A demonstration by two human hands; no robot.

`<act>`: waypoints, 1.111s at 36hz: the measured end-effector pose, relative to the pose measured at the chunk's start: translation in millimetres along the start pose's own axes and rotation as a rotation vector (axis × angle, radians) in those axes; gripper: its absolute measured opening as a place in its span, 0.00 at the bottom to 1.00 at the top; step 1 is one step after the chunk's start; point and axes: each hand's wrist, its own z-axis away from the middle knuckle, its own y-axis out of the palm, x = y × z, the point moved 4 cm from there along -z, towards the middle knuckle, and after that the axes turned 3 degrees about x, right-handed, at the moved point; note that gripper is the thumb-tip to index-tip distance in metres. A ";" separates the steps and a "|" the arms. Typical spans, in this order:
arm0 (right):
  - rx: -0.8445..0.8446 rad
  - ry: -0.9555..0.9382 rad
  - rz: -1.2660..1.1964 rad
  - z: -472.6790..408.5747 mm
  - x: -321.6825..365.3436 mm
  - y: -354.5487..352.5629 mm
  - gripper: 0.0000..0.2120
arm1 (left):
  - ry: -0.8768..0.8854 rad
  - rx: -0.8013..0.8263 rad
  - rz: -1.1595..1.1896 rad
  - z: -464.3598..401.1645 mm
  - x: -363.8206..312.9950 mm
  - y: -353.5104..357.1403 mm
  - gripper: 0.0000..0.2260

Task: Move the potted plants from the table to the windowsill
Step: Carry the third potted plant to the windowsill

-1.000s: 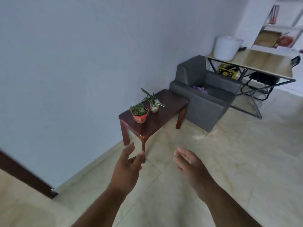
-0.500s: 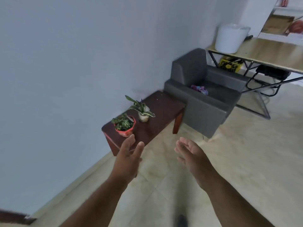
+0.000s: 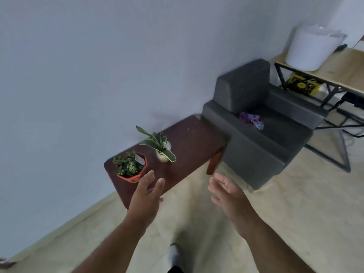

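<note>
Both potted plants, the red pot [image 3: 131, 166] and the pale pot [image 3: 162, 154], are sitting on the dark surface [image 3: 189, 142] by the wall, while the left hand [image 3: 146, 196] and right hand [image 3: 226, 191] are hovering near its front edge, fingers spread and empty, apparently readying a pickup

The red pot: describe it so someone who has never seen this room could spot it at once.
Find the grey armchair against the wall; a low dark wooden table stands beside it. The red pot sits at the table's end farthest from the chair, just beyond the left hand. Unlike the pale round pot with long striped leaves, it is angular, with small bushy leaves and a white tag.
</note>
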 end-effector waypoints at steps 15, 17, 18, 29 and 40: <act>0.175 0.102 0.234 -210.4 40.6 9.1 0.36 | -0.151 -0.125 0.193 -174.2 26.5 22.0 0.27; 0.182 0.101 0.256 -229.1 47.9 13.1 0.38 | -0.168 -0.141 0.193 -189.3 25.0 21.2 0.27; 0.194 0.101 0.261 -239.3 50.2 15.3 0.37 | -0.176 -0.150 0.194 -197.7 24.7 20.6 0.27; 0.331 0.153 0.296 -330.6 51.5 34.1 0.27 | -0.270 -0.281 0.221 -251.4 35.0 16.5 0.25; 0.508 0.264 0.353 -471.1 -47.3 75.6 0.27 | -0.362 -0.400 0.217 -348.3 128.5 41.9 0.24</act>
